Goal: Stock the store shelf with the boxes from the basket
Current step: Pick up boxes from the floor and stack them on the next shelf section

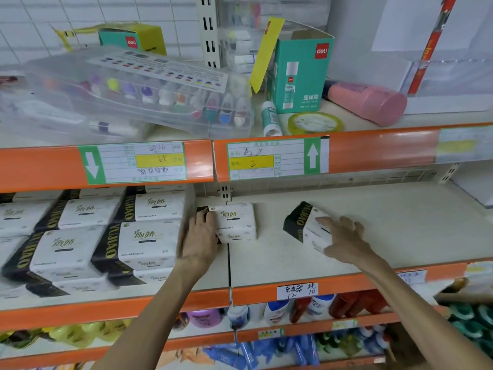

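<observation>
Two white tissue packs with black ends lie on the cream middle shelf (pixel 373 236). My left hand (pixel 198 240) grips the left end of one pack (pixel 237 222), which lies flat just right of the stacked packs (pixel 93 236). My right hand (pixel 344 240) holds the second pack (pixel 306 225) from its right side, fingers spread over it; this pack is tilted, black end toward the left. The basket is not in view.
Above, an upper shelf carries a clear marker case (pixel 138 94), a green glue-stick box (pixel 298 76), a tape roll (pixel 314 123) and a pink bottle (pixel 373 102). Orange price rails (pixel 373 150) edge each shelf. Bottles (pixel 280 311) fill the shelf below.
</observation>
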A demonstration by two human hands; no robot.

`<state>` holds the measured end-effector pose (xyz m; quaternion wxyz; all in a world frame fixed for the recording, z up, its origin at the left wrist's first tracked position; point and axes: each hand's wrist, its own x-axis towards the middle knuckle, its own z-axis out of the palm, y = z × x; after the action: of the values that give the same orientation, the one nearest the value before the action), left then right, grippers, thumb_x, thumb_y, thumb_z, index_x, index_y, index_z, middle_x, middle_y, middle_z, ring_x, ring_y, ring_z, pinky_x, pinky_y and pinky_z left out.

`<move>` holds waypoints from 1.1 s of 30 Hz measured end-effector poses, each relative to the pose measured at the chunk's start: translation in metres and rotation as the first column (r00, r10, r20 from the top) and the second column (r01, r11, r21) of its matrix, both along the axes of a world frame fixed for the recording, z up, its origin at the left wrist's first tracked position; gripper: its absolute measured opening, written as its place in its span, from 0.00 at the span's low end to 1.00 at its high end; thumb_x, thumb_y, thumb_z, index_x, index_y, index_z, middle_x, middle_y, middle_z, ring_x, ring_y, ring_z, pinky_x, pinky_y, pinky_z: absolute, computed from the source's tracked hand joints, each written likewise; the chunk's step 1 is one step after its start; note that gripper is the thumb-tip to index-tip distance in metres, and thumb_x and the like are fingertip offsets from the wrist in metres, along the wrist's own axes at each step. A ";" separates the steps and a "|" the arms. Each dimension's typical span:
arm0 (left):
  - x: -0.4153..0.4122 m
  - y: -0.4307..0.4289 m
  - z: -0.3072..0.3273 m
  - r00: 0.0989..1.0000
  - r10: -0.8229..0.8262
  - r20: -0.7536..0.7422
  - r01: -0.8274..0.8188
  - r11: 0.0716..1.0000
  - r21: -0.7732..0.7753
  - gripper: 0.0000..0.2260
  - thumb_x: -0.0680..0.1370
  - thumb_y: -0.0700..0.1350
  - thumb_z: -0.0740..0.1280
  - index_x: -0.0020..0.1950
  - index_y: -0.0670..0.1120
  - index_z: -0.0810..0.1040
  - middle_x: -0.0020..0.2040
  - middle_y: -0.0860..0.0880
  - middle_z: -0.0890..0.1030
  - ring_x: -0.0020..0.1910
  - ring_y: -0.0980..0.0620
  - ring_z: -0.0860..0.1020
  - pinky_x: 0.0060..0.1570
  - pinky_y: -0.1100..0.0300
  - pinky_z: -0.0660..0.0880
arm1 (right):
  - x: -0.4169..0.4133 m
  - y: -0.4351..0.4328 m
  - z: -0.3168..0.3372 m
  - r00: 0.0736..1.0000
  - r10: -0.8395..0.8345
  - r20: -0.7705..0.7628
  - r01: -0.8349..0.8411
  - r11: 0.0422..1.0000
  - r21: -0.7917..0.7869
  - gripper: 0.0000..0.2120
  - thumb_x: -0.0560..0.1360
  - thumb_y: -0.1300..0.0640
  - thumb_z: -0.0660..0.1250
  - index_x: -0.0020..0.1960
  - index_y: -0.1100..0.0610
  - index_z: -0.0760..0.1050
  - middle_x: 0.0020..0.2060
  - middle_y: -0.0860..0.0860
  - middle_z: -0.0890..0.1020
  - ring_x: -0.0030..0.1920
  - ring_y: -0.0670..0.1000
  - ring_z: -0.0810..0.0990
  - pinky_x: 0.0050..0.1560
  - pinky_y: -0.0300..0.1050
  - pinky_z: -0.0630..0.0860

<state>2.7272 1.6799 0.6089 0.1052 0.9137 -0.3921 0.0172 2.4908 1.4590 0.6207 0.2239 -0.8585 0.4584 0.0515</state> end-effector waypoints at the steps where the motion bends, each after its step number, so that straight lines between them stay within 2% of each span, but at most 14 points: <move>1: -0.001 0.000 -0.001 1.000 0.008 0.015 -0.007 1.000 -0.006 0.21 0.76 0.37 0.64 0.67 0.45 0.64 0.65 0.45 0.67 0.62 0.44 0.69 0.62 0.54 0.68 | 0.000 -0.005 -0.001 0.999 0.019 0.031 -0.019 1.000 -0.019 0.38 0.71 0.63 0.68 0.74 0.40 0.57 0.73 0.54 0.54 0.73 0.61 0.48 0.70 0.59 0.58; 3: -0.004 0.000 -0.003 0.999 0.025 0.047 -0.025 1.000 -0.004 0.19 0.76 0.36 0.62 0.66 0.44 0.65 0.64 0.45 0.68 0.61 0.44 0.69 0.62 0.54 0.68 | 0.003 -0.013 -0.005 0.993 0.058 0.100 -0.058 0.998 -0.001 0.37 0.70 0.63 0.69 0.72 0.44 0.59 0.70 0.54 0.58 0.72 0.60 0.51 0.70 0.53 0.57; 5: -0.007 0.001 -0.006 0.995 0.052 0.084 -0.052 0.999 -0.004 0.17 0.76 0.35 0.60 0.64 0.44 0.65 0.63 0.44 0.69 0.60 0.45 0.70 0.62 0.55 0.69 | 0.005 -0.018 -0.009 0.989 0.082 0.122 -0.084 0.996 0.013 0.40 0.65 0.59 0.74 0.70 0.48 0.57 0.65 0.53 0.60 0.68 0.59 0.56 0.67 0.52 0.60; 9: -0.007 0.002 -0.006 0.983 0.059 0.175 -0.067 0.997 0.042 0.14 0.77 0.37 0.60 0.63 0.44 0.66 0.61 0.44 0.70 0.58 0.45 0.71 0.60 0.56 0.68 | 0.004 -0.035 -0.014 0.977 0.008 0.212 -0.032 0.993 0.110 0.47 0.62 0.55 0.79 0.70 0.48 0.53 0.65 0.51 0.60 0.62 0.57 0.67 0.61 0.53 0.73; 11: -0.006 -0.001 -0.005 0.980 0.075 0.185 -0.088 0.994 0.063 0.14 0.77 0.36 0.59 0.62 0.43 0.66 0.60 0.43 0.70 0.57 0.45 0.71 0.60 0.56 0.69 | 0.004 -0.040 -0.017 0.961 -0.021 0.277 -0.024 0.987 0.159 0.47 0.62 0.55 0.80 0.70 0.47 0.52 0.63 0.50 0.60 0.61 0.55 0.69 0.56 0.51 0.78; 14: -0.003 -0.012 -0.003 0.977 0.083 0.194 -0.105 0.989 0.104 0.16 0.77 0.35 0.59 0.64 0.41 0.66 0.61 0.42 0.70 0.58 0.44 0.71 0.60 0.55 0.70 | 0.009 -0.039 -0.024 0.925 0.012 0.379 -0.060 0.992 0.114 0.43 0.64 0.58 0.79 0.70 0.48 0.57 0.64 0.48 0.59 0.60 0.51 0.68 0.43 0.39 0.78; 15: -0.001 -0.016 -0.002 0.979 0.086 0.185 -0.107 0.989 0.104 0.16 0.77 0.35 0.59 0.65 0.40 0.65 0.62 0.41 0.69 0.59 0.44 0.71 0.60 0.55 0.70 | 0.012 -0.038 -0.026 0.912 0.026 0.409 -0.068 0.994 0.089 0.41 0.65 0.59 0.78 0.70 0.48 0.59 0.66 0.49 0.58 0.61 0.51 0.67 0.42 0.37 0.76; 18: 0.010 -0.026 -0.001 0.984 0.115 0.140 -0.126 0.989 0.074 0.17 0.78 0.34 0.58 0.66 0.40 0.65 0.64 0.41 0.69 0.61 0.43 0.70 0.62 0.54 0.69 | 0.028 -0.034 -0.030 0.887 0.029 0.461 -0.059 0.997 0.050 0.36 0.68 0.62 0.75 0.71 0.47 0.64 0.72 0.52 0.54 0.67 0.56 0.66 0.61 0.41 0.70; 21: 0.020 -0.033 -0.003 0.983 0.139 0.116 -0.147 0.987 0.061 0.16 0.79 0.34 0.56 0.66 0.41 0.65 0.64 0.41 0.69 0.61 0.42 0.70 0.61 0.53 0.69 | 0.053 -0.026 -0.030 0.889 0.032 0.457 -0.061 0.997 0.049 0.35 0.70 0.63 0.73 0.73 0.49 0.65 0.75 0.54 0.50 0.72 0.56 0.62 0.70 0.43 0.64; 26: 0.027 -0.040 -0.008 0.980 0.148 0.134 -0.158 0.985 0.065 0.16 0.79 0.35 0.54 0.66 0.41 0.67 0.64 0.42 0.71 0.61 0.42 0.71 0.61 0.54 0.68 | 0.078 -0.026 -0.026 0.917 0.154 0.369 -0.169 0.986 0.008 0.35 0.69 0.60 0.74 0.71 0.44 0.64 0.74 0.53 0.52 0.69 0.59 0.65 0.71 0.52 0.65; 33: 0.031 -0.046 -0.011 0.977 0.183 0.113 -0.189 0.981 0.041 0.17 0.78 0.34 0.55 0.67 0.40 0.67 0.64 0.41 0.71 0.62 0.41 0.71 0.60 0.52 0.70 | 0.105 -0.036 -0.023 0.899 0.201 0.390 -0.218 0.976 0.001 0.35 0.69 0.64 0.73 0.71 0.46 0.65 0.75 0.56 0.54 0.70 0.58 0.66 0.70 0.50 0.66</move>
<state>2.7587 1.6344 0.5978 0.0582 0.9465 -0.3104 0.0668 2.5956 1.4225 0.5973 0.3221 -0.8908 0.3089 -0.0852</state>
